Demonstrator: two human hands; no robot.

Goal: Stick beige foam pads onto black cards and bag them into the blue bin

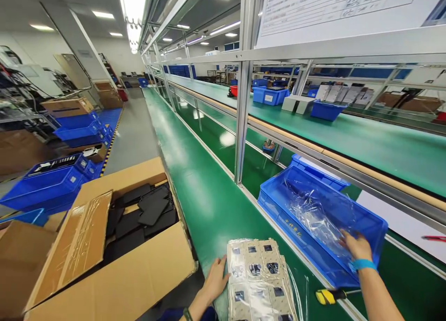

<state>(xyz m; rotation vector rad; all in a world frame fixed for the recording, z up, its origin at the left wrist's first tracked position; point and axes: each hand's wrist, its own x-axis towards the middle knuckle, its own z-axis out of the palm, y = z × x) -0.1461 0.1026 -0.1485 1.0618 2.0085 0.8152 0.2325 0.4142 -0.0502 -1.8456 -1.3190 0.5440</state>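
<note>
Nearest us, at the bottom centre, a plastic-covered set of tan panels (258, 288) lies on a green bench (195, 186). Our left hand (216, 280) is at its left edge, fingers extended and close together, not wrapped around it. To the right lies a yellow-and-black screwdriver (326, 297). Beyond it, our right hand (357, 246) reaches into a blue bin (284, 226), its bent fingers at some clear plastic (313, 219) – whether they grip it, we cannot tell. On the left, an open cardboard box (139, 274) holds flat black pieces (153, 212). Far right, smaller blue containers (270, 96) stand on a long green surface (372, 130).
</note>
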